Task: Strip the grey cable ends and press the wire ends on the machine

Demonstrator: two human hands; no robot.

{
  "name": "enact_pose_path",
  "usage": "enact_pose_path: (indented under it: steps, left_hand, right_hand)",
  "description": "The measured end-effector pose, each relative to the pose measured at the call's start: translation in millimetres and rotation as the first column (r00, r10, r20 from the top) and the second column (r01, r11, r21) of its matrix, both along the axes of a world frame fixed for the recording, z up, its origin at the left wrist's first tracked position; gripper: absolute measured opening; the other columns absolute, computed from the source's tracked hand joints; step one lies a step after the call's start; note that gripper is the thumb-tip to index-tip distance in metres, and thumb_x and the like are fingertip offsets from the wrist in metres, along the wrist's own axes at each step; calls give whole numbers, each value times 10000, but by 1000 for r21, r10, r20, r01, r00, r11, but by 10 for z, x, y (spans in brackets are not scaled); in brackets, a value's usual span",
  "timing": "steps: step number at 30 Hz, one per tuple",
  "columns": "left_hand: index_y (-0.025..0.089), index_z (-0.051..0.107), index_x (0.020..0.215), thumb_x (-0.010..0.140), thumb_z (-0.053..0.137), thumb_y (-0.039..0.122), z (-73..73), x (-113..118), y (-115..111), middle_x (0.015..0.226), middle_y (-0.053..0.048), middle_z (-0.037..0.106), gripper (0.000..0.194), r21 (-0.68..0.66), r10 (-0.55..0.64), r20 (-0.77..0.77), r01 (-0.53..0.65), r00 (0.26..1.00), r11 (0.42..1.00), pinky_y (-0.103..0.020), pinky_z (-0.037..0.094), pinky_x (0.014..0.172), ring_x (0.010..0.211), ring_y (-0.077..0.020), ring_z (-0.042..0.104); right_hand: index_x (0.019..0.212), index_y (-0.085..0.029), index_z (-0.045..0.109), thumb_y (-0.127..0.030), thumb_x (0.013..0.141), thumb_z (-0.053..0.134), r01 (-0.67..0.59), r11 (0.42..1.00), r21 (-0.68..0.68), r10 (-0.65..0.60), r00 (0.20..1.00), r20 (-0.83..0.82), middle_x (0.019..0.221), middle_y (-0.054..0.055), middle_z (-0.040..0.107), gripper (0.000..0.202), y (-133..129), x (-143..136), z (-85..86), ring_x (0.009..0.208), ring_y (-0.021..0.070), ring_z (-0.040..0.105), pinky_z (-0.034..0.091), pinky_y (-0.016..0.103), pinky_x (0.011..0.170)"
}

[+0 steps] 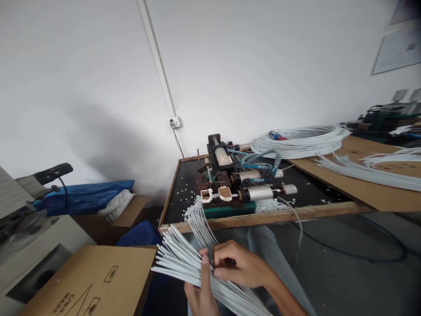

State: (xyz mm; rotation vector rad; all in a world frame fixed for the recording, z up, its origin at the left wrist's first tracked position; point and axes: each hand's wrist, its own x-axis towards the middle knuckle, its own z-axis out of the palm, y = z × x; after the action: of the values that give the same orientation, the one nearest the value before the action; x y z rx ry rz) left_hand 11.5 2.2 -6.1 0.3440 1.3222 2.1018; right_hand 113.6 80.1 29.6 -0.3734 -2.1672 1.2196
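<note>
A thick bundle of white wires fans out toward the left, with its tail running down to the lower right. My left hand is closed around the bundle from below, thumb on top. My right hand is pinched against the wires just right of that thumb; its fingertips are partly hidden. A looser group of white wires runs from the bench edge down behind my right hand. Beyond it stands a bench machine with silver cylinders and blue tubes.
Small white cut pieces litter the wood-edged black bench. Coiled white wires lie at the back right near a cardboard sheet. A cardboard box and a blue basket are at left.
</note>
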Motion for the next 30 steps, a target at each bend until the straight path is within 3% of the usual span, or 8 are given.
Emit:
enact_pose_path:
  steps: [11, 14, 17, 20, 25, 27, 30]
  left_hand:
    - [131, 770, 988, 697, 856, 437, -40, -17, 21, 1017, -132, 773, 431, -15, -28, 48, 29, 998, 999, -407, 594, 876, 990, -335, 734]
    - [129, 767, 957, 675, 876, 438, -76, -7, 19, 1004, -120, 768, 432, -25, 2, 66, 0, 998, 1000, -354, 583, 835, 964, -305, 724]
    - [132, 764, 947, 673, 883, 467, -109, -12, 18, 863, -71, 748, 448, -22, 17, 61, -15, 998, 1000, -282, 546, 727, 804, -222, 693]
    - [139, 758, 926, 658, 891, 509, -122, -19, 22, 808, -44, 727, 476, -8, 12, 63, -11, 998, 1000, -260, 512, 705, 760, -190, 657]
    - [150, 757, 944, 633, 896, 545, -111, -7, 27, 907, -66, 747, 522, -57, 12, 96, -6, 995, 998, -279, 504, 813, 923, -230, 669]
    - [147, 758, 940, 637, 895, 539, -111, -19, 31, 894, -68, 747, 514, -57, 17, 95, -12, 995, 998, -291, 502, 832, 936, -241, 674]
    - [134, 764, 936, 583, 921, 528, -134, -70, 43, 874, -78, 754, 551, -61, 2, 110, 4, 994, 998, -308, 510, 816, 922, -261, 685]
  right_hand:
    - [618, -203, 508, -306, 861, 643, 56, 997, -57, -59, 997, -56, 621, -51, 442, 296, -27, 9, 31, 585, 124, 441, 317, 248, 560]
    - [599, -214, 469, -430, 881, 640, 73, 993, -90, -79, 994, -75, 582, -53, 434, 394, 1, 37, -4, 536, 120, 409, 309, 241, 506]
    - [581, -222, 413, -530, 938, 541, 174, 979, -108, -188, 973, -134, 566, -43, 427, 488, 54, 74, -61, 521, 125, 400, 319, 248, 492]
    - [595, -217, 439, -492, 979, 502, 351, 933, -83, -360, 912, -195, 602, -32, 441, 476, 77, 83, -115, 558, 134, 424, 326, 263, 538]
    - [616, -227, 416, -450, 1024, 459, 630, 776, -45, -615, 738, -279, 618, -23, 427, 468, 67, 19, -220, 581, 154, 443, 325, 287, 577]
    - [619, -233, 391, -452, 1030, 457, 693, 721, -32, -668, 682, -298, 625, -20, 427, 470, 77, -9, -249, 586, 160, 444, 328, 292, 584]
    - [618, -233, 385, -467, 1033, 456, 725, 689, 1, -691, 657, -303, 619, -20, 428, 481, 124, -44, -251, 584, 160, 445, 329, 290, 582]
